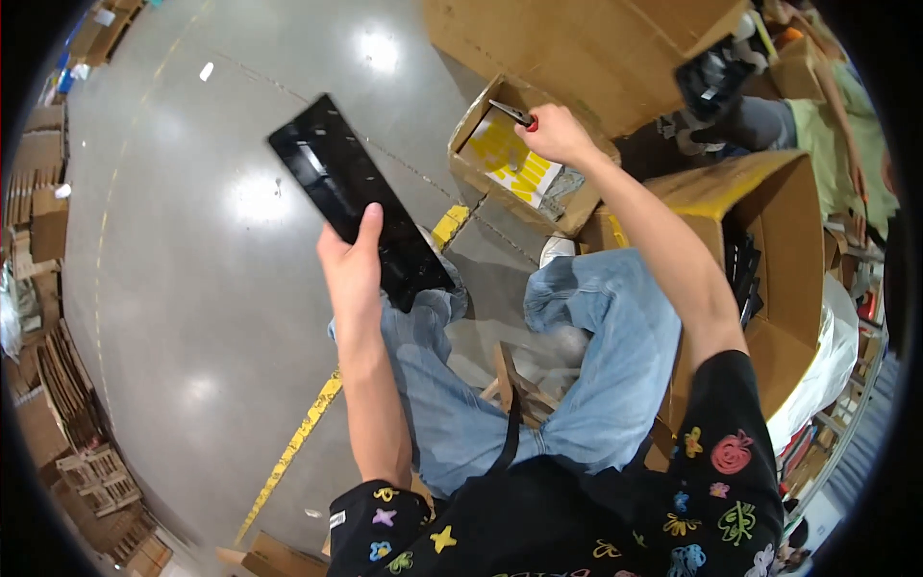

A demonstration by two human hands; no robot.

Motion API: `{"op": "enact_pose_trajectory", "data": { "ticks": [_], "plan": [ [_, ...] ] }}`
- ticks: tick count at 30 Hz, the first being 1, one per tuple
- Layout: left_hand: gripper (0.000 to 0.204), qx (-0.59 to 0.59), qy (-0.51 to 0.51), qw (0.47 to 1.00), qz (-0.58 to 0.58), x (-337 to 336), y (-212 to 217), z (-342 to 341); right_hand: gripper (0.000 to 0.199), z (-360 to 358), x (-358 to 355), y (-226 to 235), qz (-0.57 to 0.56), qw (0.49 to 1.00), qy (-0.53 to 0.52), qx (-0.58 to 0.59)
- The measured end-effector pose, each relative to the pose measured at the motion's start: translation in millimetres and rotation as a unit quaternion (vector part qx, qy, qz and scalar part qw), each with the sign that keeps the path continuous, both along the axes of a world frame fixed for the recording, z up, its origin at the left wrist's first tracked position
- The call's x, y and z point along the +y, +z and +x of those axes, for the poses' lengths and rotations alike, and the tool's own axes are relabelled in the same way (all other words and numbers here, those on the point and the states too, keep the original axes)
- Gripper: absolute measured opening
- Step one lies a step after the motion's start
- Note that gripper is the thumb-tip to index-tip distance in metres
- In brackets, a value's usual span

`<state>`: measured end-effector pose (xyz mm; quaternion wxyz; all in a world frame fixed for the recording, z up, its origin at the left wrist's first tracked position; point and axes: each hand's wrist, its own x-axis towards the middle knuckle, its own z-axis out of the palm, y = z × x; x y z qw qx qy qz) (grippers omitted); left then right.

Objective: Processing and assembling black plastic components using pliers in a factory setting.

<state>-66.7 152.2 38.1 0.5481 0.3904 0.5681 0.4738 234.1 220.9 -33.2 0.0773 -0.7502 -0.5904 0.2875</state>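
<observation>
My left hand (354,269) grips a long, flat, glossy black panel (338,159) by its side, with the thumb lying on its face. The panel slants over my left knee, its lower end against the jeans. My right hand (561,137) is closed round red-handled pliers (510,112), whose metal jaws point left, away from my fist. Below the pliers stands an open cardboard box (464,165) holding a yellow-and-white printed sheet (510,154) and some clear plastic-like scraps (561,197). Most of the plier handles are hidden in my fist.
A larger open carton (788,226) with black pieces inside stands by my right arm. Behind the small box rises a big cardboard sheet (567,48). Another person (856,144) is at the far right, near a black object (711,77). Yellow tape (298,442) marks the grey floor.
</observation>
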Motion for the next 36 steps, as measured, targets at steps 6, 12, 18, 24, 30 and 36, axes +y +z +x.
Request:
{"op": "enact_pose_trajectory", "data": {
  "ticks": [6,12,18,24,30,36],
  "plan": [
    [0.021,-0.018,0.066,0.992,-0.105,4.3,3.3,-2.5,0.035,-1.9,1.0,-190.6,-0.19,0.969,-0.124,-0.097],
    [0.021,-0.052,0.06,0.989,-0.129,8.8,8.7,4.2,0.033,-17.9,11.2,-282.7,-0.204,0.936,-0.276,-0.083],
    [0.02,-0.094,0.008,0.99,-0.108,10.8,8.7,12.4,0.027,5.7,-2.3,-259.2,-0.048,0.926,-0.375,-0.009],
    [0.018,-0.083,-0.045,0.994,0.05,-9.1,4.1,18.6,0.023,-56.1,-9.5,-31.9,0.077,0.815,-0.256,0.515],
    [0.013,-0.296,-0.196,0.919,0.174,-55.2,23.9,39.4,0.016,-64.1,-139.6,162.0,0.121,0.855,-0.058,0.501],
    [0.015,-0.339,-0.35,0.827,0.279,-108.6,57.4,61.7,0.009,-48.7,-226.2,223.8,0.049,0.883,0.034,0.465]
  ]
}}
